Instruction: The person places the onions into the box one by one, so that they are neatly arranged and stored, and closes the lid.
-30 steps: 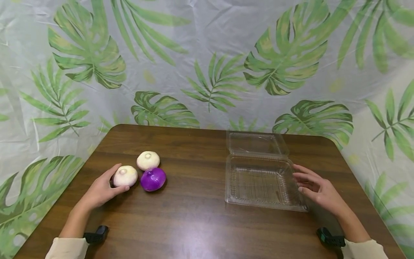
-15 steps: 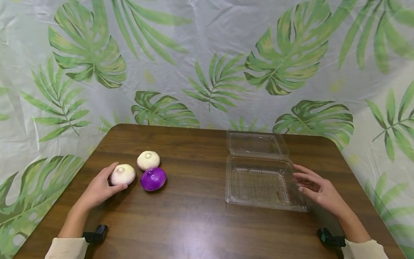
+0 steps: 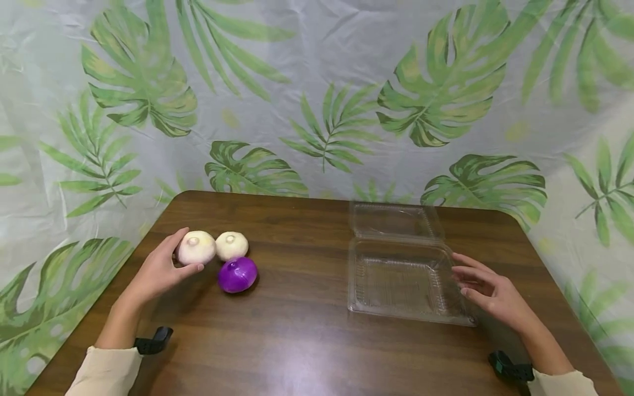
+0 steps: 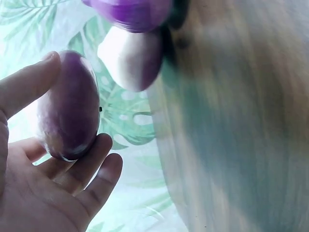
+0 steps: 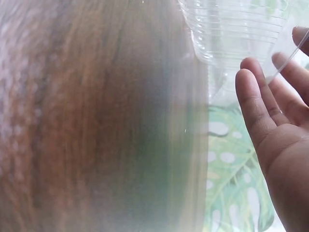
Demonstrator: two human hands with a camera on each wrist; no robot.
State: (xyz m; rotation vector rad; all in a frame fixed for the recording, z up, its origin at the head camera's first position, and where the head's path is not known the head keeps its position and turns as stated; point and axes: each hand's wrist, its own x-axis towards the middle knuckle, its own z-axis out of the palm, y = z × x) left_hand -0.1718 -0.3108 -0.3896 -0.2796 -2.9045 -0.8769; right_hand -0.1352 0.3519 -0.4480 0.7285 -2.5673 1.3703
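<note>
My left hand [image 3: 160, 269] grips a pale-topped onion [image 3: 196, 247] between thumb and fingers. In the left wrist view this onion [image 4: 70, 108] shows a glossy purple side. It looks raised off the table. Just right of it sit another white-topped onion [image 3: 231, 246] and a bright purple onion [image 3: 238, 275]. At the right side of a clear plastic clamshell container [image 3: 364, 316], my right hand [image 3: 500, 297] rests with relaxed fingers at the edge. The right wrist view has the fingers [image 5: 251, 96] nearly straight beside the clear wall; firm contact is hard to make out.
The container's lid [image 3: 391, 220] lies folded back toward the far edge of the brown wooden table [image 3: 297, 264]. A leaf-patterned cloth [image 3: 327, 82] hangs behind the table. Dark straps with small devices [image 3: 154, 342] sit on both wrists.
My left hand first drew the onion slightly left, then moved it up and away, close beside the other white-topped one. The right hand and the container have stayed in place.
</note>
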